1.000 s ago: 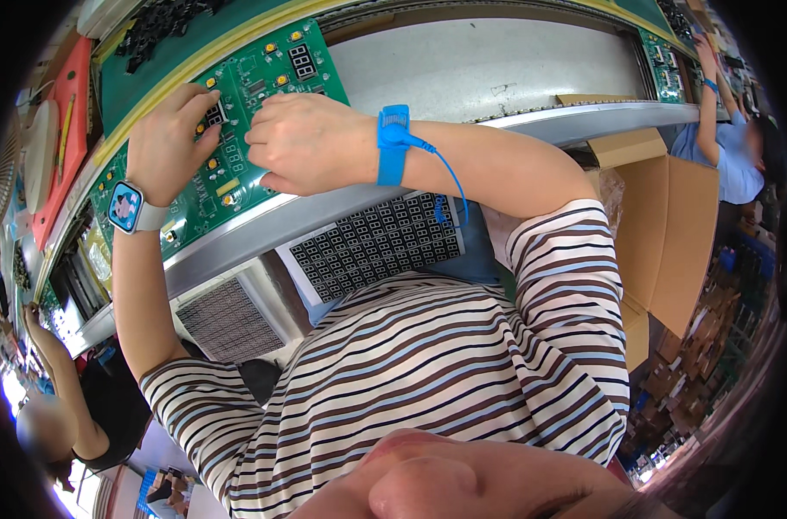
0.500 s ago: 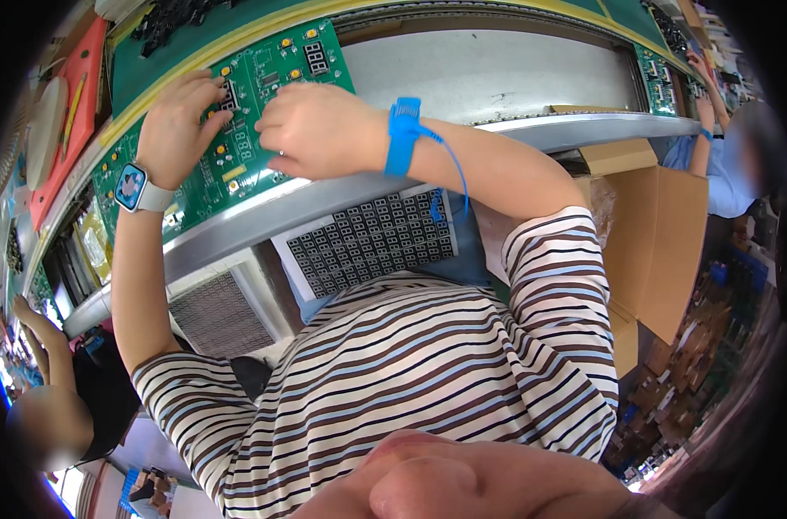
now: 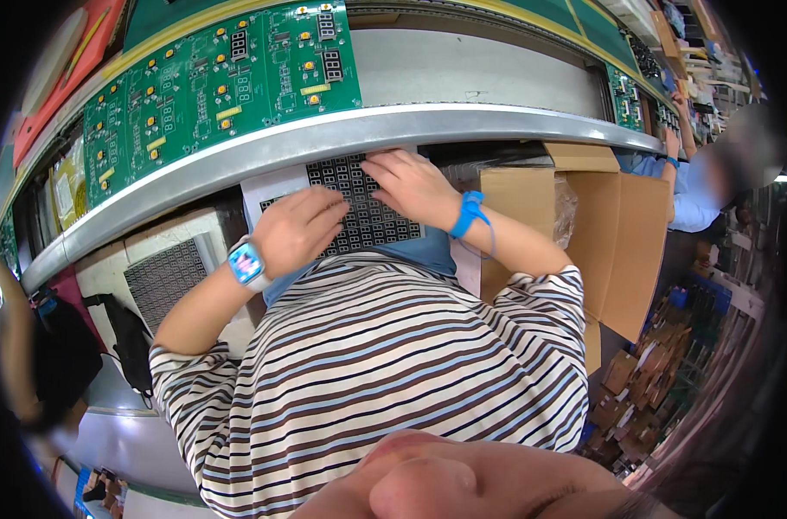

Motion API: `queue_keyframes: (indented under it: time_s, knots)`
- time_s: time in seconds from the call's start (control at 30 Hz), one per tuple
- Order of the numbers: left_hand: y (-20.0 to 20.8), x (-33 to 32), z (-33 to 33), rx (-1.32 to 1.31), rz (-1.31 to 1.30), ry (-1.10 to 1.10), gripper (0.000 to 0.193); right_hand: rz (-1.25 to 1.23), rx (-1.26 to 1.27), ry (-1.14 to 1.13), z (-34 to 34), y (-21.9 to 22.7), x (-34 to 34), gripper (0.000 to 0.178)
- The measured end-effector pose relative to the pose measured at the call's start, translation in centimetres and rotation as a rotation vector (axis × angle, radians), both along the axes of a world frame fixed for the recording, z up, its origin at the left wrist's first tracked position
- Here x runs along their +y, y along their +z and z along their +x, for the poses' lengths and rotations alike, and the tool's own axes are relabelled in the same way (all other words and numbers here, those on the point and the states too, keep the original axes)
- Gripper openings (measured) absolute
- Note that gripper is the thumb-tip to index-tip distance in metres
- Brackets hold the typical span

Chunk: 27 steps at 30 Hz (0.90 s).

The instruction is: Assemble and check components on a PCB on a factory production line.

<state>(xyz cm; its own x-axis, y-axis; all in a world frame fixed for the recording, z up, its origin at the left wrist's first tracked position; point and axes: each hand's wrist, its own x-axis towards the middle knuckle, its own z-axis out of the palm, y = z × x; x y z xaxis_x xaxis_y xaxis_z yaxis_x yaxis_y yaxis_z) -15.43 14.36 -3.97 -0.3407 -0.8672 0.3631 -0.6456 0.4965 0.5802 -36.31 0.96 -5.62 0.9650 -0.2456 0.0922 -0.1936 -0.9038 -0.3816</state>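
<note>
My left hand (image 3: 303, 227), wearing a watch (image 3: 247, 262), rests with bent fingers at the left part of a sheet of black digit displays (image 3: 372, 227) on my lap. My right hand (image 3: 415, 186), with a blue wrist strap (image 3: 469, 214), curls its fingertips onto the upper part of the same displays. Both sets of fingers are closed; whatever lies between them is hidden. Beyond my lap, a green circuit board (image 3: 195, 95) lies on the rail line. Three black digit displays sit on its right part, among several yellow buttons.
A metal rail (image 3: 264, 137) runs between my lap and the board. An open cardboard box (image 3: 623, 233) stands at my right. Another sheet of displays (image 3: 170, 281) lies at my left. Other people are at both sides, one in a blue sleeve (image 3: 670, 186).
Both hands have come back from the circuit board to the display sheet on my lap. The board is now uncovered, showing three black displays. The view has shifted.
</note>
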Motion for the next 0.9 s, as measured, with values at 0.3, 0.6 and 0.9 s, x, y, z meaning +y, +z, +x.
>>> queue_keyframes:
  time_s: [0.3, 0.6, 0.9]
  knots:
    - [-6.5, -1.9, -2.6, -0.265, 0.038, 0.392, 0.054, -0.127, -0.082, -0.113, 1.5, -3.2, 0.2, 0.050]
    - [-7.3, -2.0, -1.6, -0.192, 0.016, 0.508, 0.048, -0.329, -0.222, 0.028, 1.6, 0.1, 1.0, 0.045]
    - [-8.1, -2.1, -2.4, -0.112, 0.122, 0.534, 0.046, 0.027, -0.353, 0.021, 13.5, 7.6, -3.8, 0.041]
